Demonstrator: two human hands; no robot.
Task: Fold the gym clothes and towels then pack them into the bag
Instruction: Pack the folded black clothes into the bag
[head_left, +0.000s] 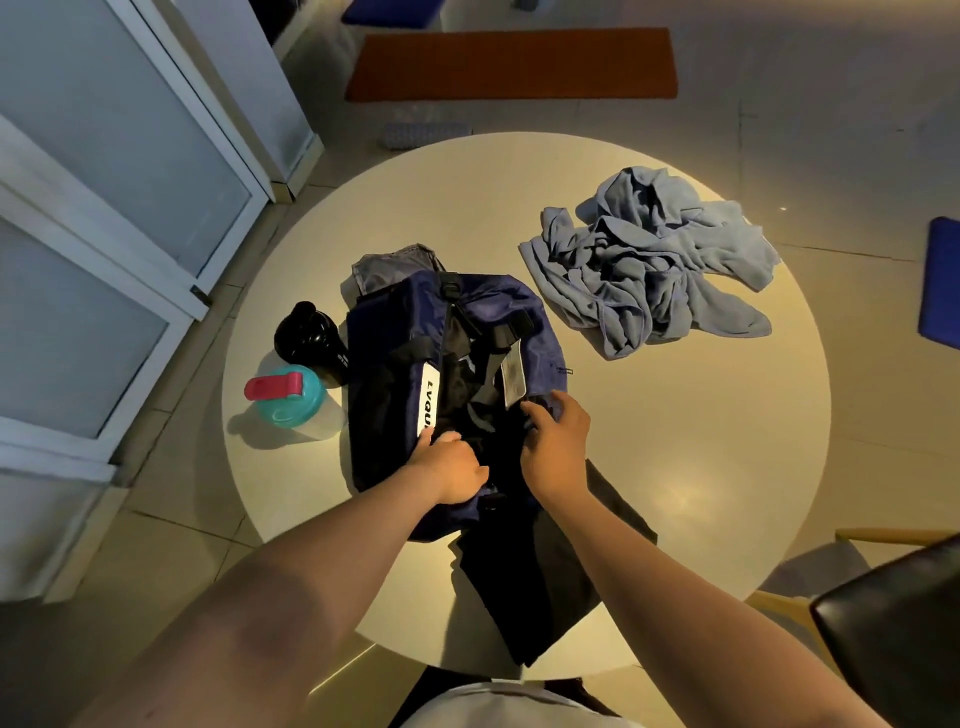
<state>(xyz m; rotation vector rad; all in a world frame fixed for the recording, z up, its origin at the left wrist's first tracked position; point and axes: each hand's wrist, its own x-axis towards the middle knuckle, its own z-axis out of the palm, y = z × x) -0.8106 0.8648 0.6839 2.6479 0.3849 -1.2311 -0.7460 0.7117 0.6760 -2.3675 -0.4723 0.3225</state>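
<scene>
nearest on the round table, a black garment lies spread flat, its near end hanging over the table edge and its far end tucked under the bag. the bag is a navy duffel lying in the middle of the table with its top open. the left hand sits at the near end of the opening, fingers curled down into the dark fabric there and gripping it. the right hand is just beside it on the right rim, thumb and fingers pinching the navy edge. a white label on the bag's left side carries black letters reading "lvqu", with the rest hidden by the left hand. a small grey tag stands by the right rim, its print too small to read. inside the bag only black lining and grey straps show; i cannot tell what it holds. left of the bag stand a teal bottle with a pink flip lid and, behind it, a black bottle touching the bag. a grey garment pokes out from behind the bag's far end. farther right, well apart from the bag, a blue towel lies crumpled and unfolded. an orange mat lies on the floor beyond the table.
</scene>
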